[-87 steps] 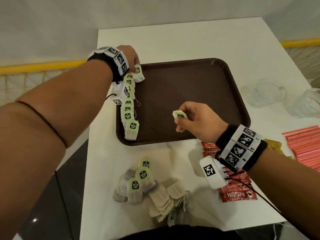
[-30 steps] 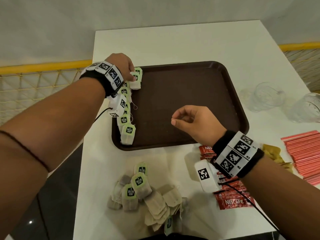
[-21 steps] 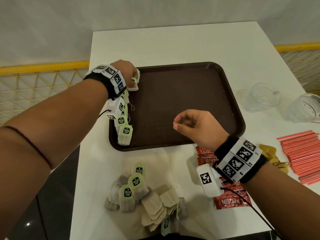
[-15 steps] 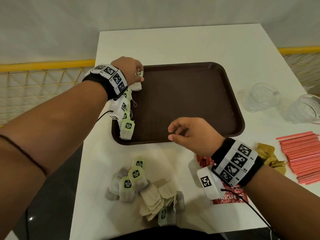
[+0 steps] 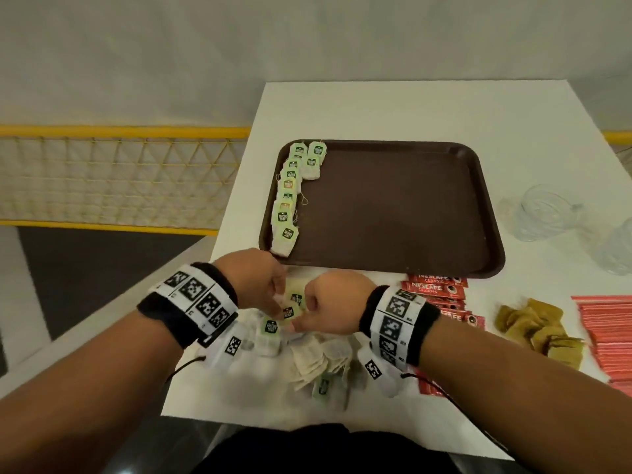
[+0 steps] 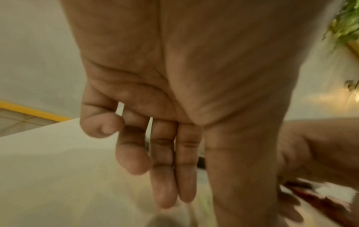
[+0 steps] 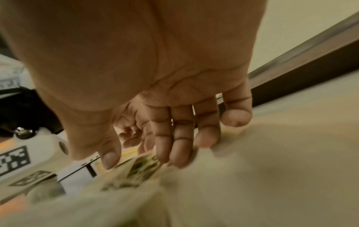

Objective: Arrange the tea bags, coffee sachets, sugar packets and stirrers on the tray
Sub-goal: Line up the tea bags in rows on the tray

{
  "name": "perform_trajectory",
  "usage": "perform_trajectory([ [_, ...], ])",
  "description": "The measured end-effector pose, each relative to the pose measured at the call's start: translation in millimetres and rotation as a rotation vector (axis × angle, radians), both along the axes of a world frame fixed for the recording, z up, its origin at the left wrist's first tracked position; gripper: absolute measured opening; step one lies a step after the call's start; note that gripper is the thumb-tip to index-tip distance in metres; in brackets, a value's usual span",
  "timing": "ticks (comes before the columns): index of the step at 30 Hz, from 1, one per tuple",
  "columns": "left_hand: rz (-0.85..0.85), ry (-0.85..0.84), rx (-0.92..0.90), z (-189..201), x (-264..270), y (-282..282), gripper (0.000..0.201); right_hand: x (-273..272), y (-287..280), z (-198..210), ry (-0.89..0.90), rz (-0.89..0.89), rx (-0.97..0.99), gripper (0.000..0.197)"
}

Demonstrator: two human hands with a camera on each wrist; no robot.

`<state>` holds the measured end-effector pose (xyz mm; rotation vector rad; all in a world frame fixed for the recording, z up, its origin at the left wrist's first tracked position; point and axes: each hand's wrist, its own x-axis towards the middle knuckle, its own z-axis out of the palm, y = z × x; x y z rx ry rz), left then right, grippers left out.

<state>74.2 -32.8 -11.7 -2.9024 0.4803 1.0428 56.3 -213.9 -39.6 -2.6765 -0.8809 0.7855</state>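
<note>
On the brown tray (image 5: 393, 213) a row of green-tagged tea bags (image 5: 287, 200) lies along the left edge, with two more beside its far end. A loose pile of tea bags (image 5: 307, 357) sits on the white table in front of the tray. Both hands hover over this pile. My left hand (image 5: 277, 302) reaches in from the left with straight fingers (image 6: 165, 176) and holds nothing. My right hand (image 5: 301, 318) comes from the right, and its extended fingers (image 7: 165, 147) touch a tea bag (image 7: 141, 169). Motion blur hides any grip.
Red coffee sachets (image 5: 437, 289) lie right of the pile, then brown sugar packets (image 5: 537, 330) and red stirrers (image 5: 605, 336) at the right edge. Two clear glasses (image 5: 543, 213) stand right of the tray. A yellow railing (image 5: 119, 179) runs left of the table.
My left hand has left the tea bag row on the tray and come back to the loose pile. My right hand has dropped from above the tray to the same pile.
</note>
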Motion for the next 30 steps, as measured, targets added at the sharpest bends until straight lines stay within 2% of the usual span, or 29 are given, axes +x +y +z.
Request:
perform_trajectory([
  [2,0.047,-0.024,0.057,-9.7,-11.7,3.7,0.047,-0.8,11.8,-0.1,-0.032,0.028,-0.044,0.057],
  [4,0.103,-0.063,0.068,-15.7,-19.8,4.7,0.044,0.7,20.6,-1.6,-0.043,0.059,-0.076,0.054],
  [7,0.128,-0.103,0.028,-15.7,-28.2,5.1,0.034,5.9,24.5,-5.6,-0.002,0.032,-0.056,0.041],
  [10,0.137,-0.075,-0.035,-12.0,-36.2,9.3,0.039,10.5,20.6,-3.3,0.017,0.03,-0.034,0.034],
  [16,0.145,-0.053,-0.109,-16.0,-49.3,7.4,0.03,12.6,9.7,1.8,-0.003,0.022,0.004,0.033],
  [19,0.177,-0.091,-0.183,-14.6,-48.8,9.4,0.025,14.7,2.5,2.5,0.033,-0.047,0.051,0.034],
  [23,0.197,-0.143,-0.318,-2.8,-41.3,10.9,0.014,17.1,-4.3,3.4,0.034,-0.129,0.123,0.016],
  [28,0.252,-0.187,-0.455,10.2,-23.5,13.1,0.013,22.0,-13.8,5.8,0.038,-0.166,0.246,0.014],
  [30,0.287,-0.202,-0.529,15.2,-16.3,13.0,0.013,23.0,-15.2,7.8,0.038,-0.19,0.339,0.023],
])
